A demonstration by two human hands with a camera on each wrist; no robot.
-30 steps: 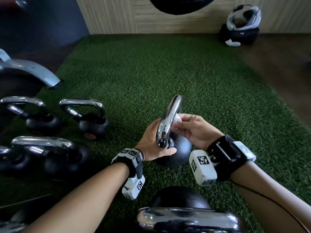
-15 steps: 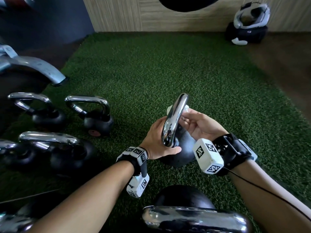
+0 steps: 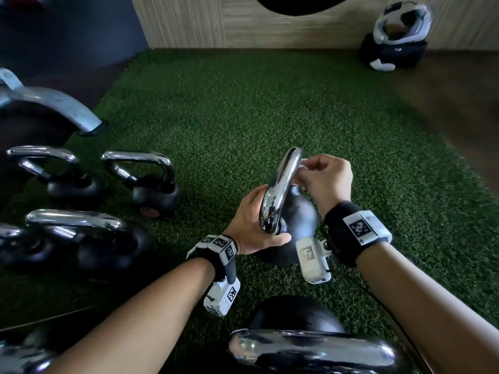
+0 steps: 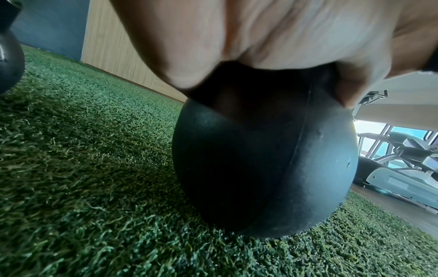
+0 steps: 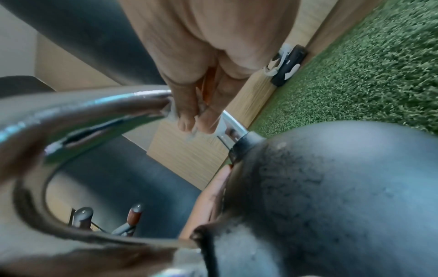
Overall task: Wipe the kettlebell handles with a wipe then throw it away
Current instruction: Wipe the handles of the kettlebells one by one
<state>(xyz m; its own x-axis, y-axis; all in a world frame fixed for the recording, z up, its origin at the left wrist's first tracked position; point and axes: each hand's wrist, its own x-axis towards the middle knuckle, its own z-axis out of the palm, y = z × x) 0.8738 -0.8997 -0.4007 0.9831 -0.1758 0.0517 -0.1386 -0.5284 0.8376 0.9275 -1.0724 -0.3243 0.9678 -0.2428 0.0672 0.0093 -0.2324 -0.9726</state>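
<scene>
A black kettlebell (image 3: pixel 299 222) with a chrome handle (image 3: pixel 282 187) stands on the green turf (image 3: pixel 243 117) at the centre of the head view. My left hand (image 3: pixel 252 221) grips it from the left, where the near end of the handle meets the ball, with the thumb across the front. The left wrist view shows that palm on top of the ball (image 4: pixel 263 168). My right hand (image 3: pixel 322 176) pinches a small white wipe (image 3: pixel 303 163) against the far upper part of the handle. In the right wrist view the wipe (image 5: pixel 171 112) is bunched under the fingertips (image 5: pixel 187 123) on the chrome handle (image 5: pixel 94 110).
Several more chrome-handled kettlebells stand at the left (image 3: pixel 154 187) (image 3: pixel 70 179) (image 3: pixel 89 238), and another lies at the bottom edge (image 3: pixel 310 349). A white and black headset on a dark bag (image 3: pixel 397 39) sits by the wooden wall at the back right. Exercise machines (image 4: pixel 400 161) stand beyond the turf.
My right hand has slid with the wipe from the middle of the handle up to its far top, and the wrist has turned over. The left hand keeps its hold.
</scene>
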